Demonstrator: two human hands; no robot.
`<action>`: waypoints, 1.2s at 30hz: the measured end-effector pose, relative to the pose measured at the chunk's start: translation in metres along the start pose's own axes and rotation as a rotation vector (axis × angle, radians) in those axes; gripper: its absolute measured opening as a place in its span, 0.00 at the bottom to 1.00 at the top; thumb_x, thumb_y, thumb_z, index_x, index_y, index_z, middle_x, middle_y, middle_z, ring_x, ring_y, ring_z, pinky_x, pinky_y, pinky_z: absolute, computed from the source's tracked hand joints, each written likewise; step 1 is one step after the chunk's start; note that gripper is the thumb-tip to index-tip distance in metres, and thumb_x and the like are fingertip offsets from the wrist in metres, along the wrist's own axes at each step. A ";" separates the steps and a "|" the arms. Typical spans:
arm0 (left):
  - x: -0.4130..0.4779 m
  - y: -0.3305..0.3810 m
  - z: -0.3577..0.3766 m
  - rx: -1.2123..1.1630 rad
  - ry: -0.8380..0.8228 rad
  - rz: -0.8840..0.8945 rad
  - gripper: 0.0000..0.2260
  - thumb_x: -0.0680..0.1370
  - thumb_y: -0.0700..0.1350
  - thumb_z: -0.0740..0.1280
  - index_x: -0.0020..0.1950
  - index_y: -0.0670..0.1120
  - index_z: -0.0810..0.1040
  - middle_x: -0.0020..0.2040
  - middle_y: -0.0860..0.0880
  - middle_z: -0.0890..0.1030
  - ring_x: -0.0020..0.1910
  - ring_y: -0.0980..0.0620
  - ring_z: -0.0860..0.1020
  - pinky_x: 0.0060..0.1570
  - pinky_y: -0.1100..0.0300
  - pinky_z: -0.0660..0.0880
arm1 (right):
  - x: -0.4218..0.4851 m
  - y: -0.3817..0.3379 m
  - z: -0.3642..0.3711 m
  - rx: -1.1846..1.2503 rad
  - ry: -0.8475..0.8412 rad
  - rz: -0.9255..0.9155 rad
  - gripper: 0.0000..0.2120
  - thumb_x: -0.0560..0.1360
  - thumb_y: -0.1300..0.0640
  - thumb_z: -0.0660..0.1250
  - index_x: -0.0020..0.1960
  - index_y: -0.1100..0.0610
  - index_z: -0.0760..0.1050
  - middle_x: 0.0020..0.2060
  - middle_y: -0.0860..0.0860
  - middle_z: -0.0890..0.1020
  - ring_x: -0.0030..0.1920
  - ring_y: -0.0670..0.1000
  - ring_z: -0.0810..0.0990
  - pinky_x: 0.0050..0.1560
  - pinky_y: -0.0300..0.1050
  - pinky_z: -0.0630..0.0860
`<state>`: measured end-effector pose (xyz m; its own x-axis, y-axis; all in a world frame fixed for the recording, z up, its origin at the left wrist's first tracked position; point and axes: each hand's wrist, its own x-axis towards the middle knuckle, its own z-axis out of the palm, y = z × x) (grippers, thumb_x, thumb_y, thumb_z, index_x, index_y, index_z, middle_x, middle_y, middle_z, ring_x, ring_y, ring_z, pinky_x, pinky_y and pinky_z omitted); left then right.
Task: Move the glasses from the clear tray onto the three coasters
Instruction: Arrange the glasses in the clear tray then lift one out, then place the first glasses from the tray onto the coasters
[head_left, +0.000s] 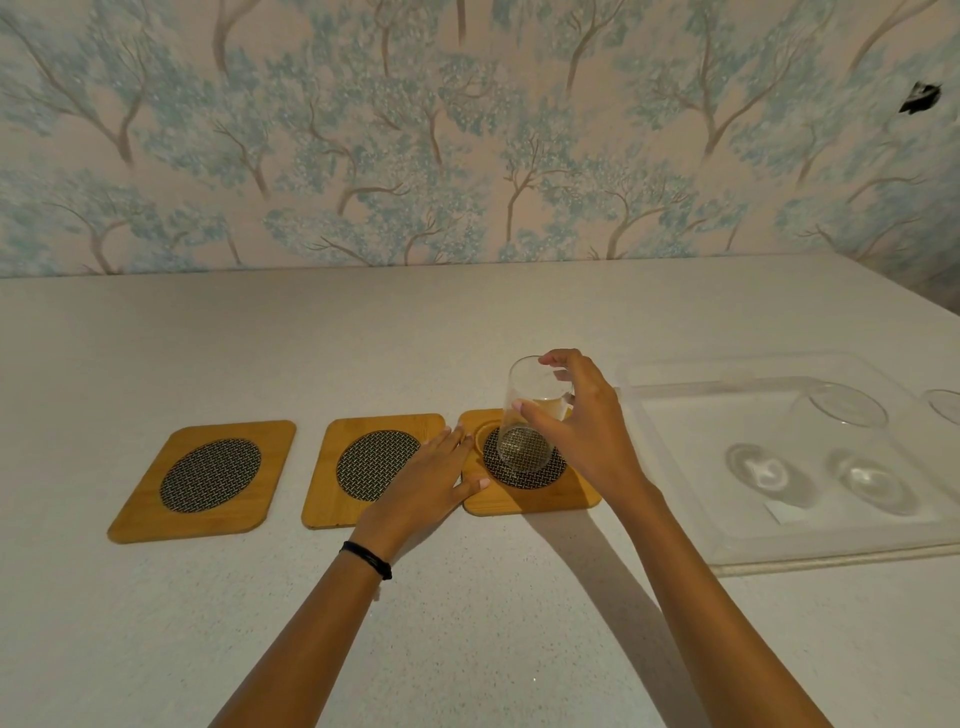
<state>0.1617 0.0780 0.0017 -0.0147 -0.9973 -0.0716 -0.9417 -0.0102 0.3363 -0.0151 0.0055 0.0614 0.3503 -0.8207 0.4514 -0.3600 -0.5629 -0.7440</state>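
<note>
Three wooden coasters with dark woven round centres lie in a row: the left coaster (205, 480), the middle coaster (358, 470) and the right coaster (524, 499). My right hand (582, 426) grips a clear glass (527, 415) from the side, its base over the right coaster's woven centre; whether it touches I cannot tell. My left hand (431, 475) lies flat, fingers apart, across the gap between the middle and right coasters. The clear tray (670, 467) sits to the right and holds a second glass (841, 441); a third glass (945, 408) shows at the frame's right edge.
Everything rests on a pale speckled counter (467, 623) that meets a wall with tree-patterned wallpaper (467, 130). A black band circles my left wrist (366, 558). The tray overhangs toward the counter's right side.
</note>
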 end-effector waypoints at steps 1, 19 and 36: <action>0.000 0.000 0.000 0.000 -0.002 -0.001 0.30 0.80 0.55 0.56 0.76 0.44 0.49 0.78 0.44 0.50 0.77 0.47 0.48 0.74 0.51 0.48 | 0.000 0.000 0.000 0.001 0.003 -0.001 0.24 0.68 0.51 0.73 0.61 0.52 0.69 0.61 0.49 0.74 0.57 0.46 0.72 0.53 0.44 0.74; -0.003 0.001 -0.003 0.026 -0.009 0.021 0.30 0.79 0.57 0.56 0.76 0.44 0.51 0.78 0.45 0.52 0.77 0.47 0.50 0.75 0.51 0.51 | -0.001 0.002 0.004 0.002 -0.070 -0.051 0.21 0.71 0.52 0.70 0.61 0.56 0.70 0.62 0.52 0.73 0.62 0.51 0.72 0.60 0.45 0.72; -0.025 0.027 -0.069 -0.293 0.216 0.103 0.08 0.78 0.54 0.60 0.50 0.53 0.76 0.51 0.54 0.79 0.49 0.56 0.78 0.49 0.55 0.76 | 0.015 -0.010 -0.069 -0.070 0.218 -0.262 0.09 0.77 0.55 0.63 0.55 0.57 0.76 0.57 0.53 0.76 0.58 0.48 0.75 0.57 0.47 0.75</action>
<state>0.1603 0.0974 0.0774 -0.0040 -0.9861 0.1660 -0.8023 0.1022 0.5881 -0.0657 -0.0072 0.1096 0.2485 -0.6452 0.7224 -0.3431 -0.7561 -0.5573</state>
